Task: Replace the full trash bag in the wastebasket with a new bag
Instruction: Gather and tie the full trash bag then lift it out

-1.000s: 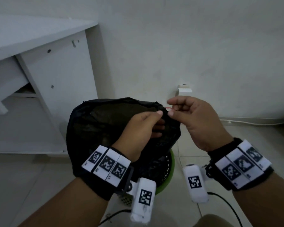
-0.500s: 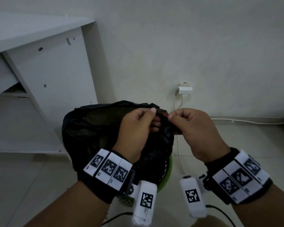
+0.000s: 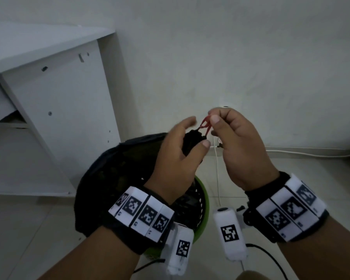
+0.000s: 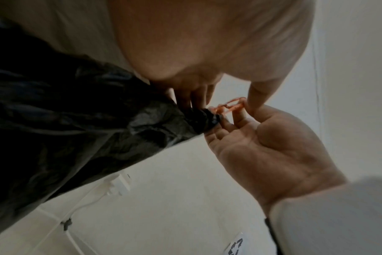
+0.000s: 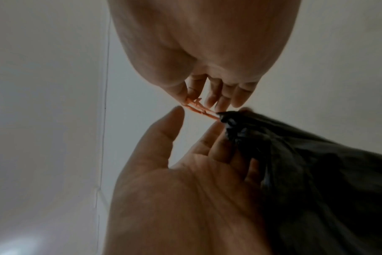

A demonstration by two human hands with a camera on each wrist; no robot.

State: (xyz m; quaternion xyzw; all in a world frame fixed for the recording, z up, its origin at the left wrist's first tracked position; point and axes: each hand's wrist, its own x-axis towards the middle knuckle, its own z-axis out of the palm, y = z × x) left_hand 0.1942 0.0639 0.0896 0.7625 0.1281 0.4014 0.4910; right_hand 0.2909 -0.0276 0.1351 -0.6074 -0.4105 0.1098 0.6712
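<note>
Black trash bag (image 3: 117, 178) sits in the green wastebasket (image 3: 202, 207) on the tiled floor (image 3: 28, 229), its mouth gathered into a bunched neck held up above the rim. At far left stands a white cabinet (image 3: 65, 110), against the wall (image 3: 230, 47). Next, the left hand (image 3: 176, 156) curls its fingers and thumb around the gathered neck of the bag. From that neck a red drawstring (image 3: 205, 123) runs up to the right hand (image 3: 238, 146), which pinches the string's loop between thumb and forefinger. Behind the hands, a white cable (image 3: 217, 178) trails down onto the floor.
</note>
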